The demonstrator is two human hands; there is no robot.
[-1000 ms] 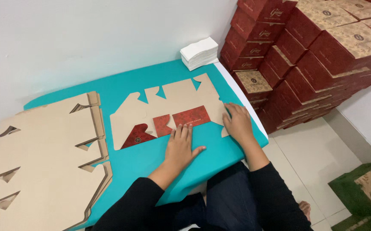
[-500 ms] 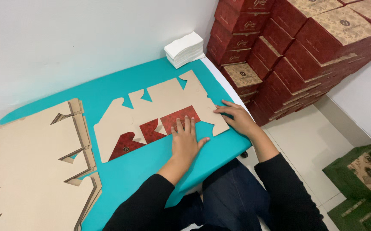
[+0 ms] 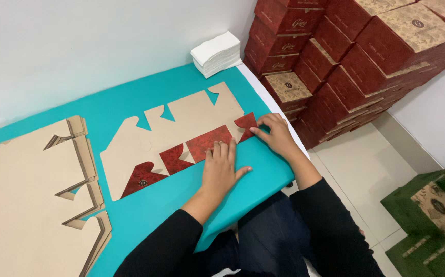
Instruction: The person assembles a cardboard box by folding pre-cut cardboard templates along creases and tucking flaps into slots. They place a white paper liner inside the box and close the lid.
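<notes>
Pressing down flat, the left hand (image 3: 219, 172) lies palm-down on the near edge of the cardboard sheet (image 3: 181, 125), with the fingers stretched and together, the thumb spread out to the right onto the teal table (image 3: 130, 210). It grips nothing; it only holds the sheet against the table. The fingertips rest on the red folded flaps (image 3: 207, 142) that are turned up along the near edge.

The right hand (image 3: 276, 136) is a little further and to the right, at the right end of the sheet. Its fingers are bent, and the tips pinch or press the last red flap (image 3: 245, 123) there; I cannot tell if the flap is really held between the fingers or only pushed down.

The sheet lies just in front of both hands, with its long axis going from the lower left to the upper right, almost across the person's body. The left hand is near its middle, the right hand at its right end. Both arms, in black sleeves, reach forward from the lap.

To the left, well apart from the hands, lies a pile of flat cardboard sheets (image 3: 27, 190). Further, at the far table edge, stands a stack of white paper (image 3: 216, 53). Beyond it, on the right, red boxes (image 3: 345, 51) are stacked by the wall, and green boxes (image 3: 432, 210) stand on the floor.
</notes>
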